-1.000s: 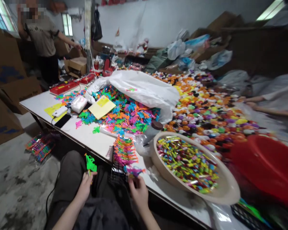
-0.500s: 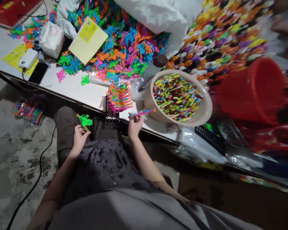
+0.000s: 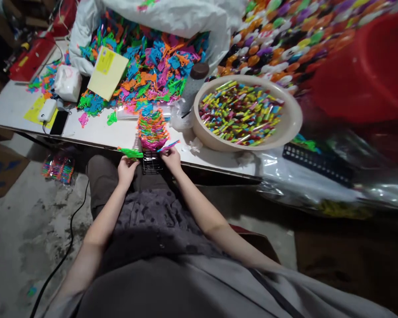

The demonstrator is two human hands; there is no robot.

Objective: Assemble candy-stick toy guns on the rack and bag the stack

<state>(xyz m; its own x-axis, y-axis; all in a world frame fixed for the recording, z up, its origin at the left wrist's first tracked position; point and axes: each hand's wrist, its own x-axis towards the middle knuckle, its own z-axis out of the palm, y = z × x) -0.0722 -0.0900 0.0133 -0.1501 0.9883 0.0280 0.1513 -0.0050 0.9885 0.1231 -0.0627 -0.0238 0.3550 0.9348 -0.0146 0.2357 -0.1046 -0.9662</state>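
Observation:
My left hand point(image 3: 127, 171) is closed on a small green plastic toy gun point(image 3: 131, 153), now seen nearly edge-on. In my right hand point(image 3: 171, 160) is a thin pink-and-blue plastic piece, apparently another toy gun point(image 3: 168, 146) seen edge-on. Between the two hands a black slotted rack point(image 3: 151, 162) juts over the table's front edge. A row of toy guns point(image 3: 153, 129) in orange, green and pink stands packed together at the rack's far end. The pink-and-blue piece is close to the near end of that row; whether they touch I cannot tell.
A beige tub point(image 3: 296, 126) of small colourful tubes stands right of the rack. Behind lies a heap of loose toy guns point(image 3: 152, 57) with a yellow notepad point(image 3: 108, 73) on it. A red bucket point(image 3: 351, 79) and a black slotted strip point(image 3: 315, 163) are at right. A cable point(image 3: 72, 225) crosses the floor.
Both hands have come closer together at the rack, the left moving right and the right moving left. The green toy gun has turned from side-on to edge-on. The camera view has shifted.

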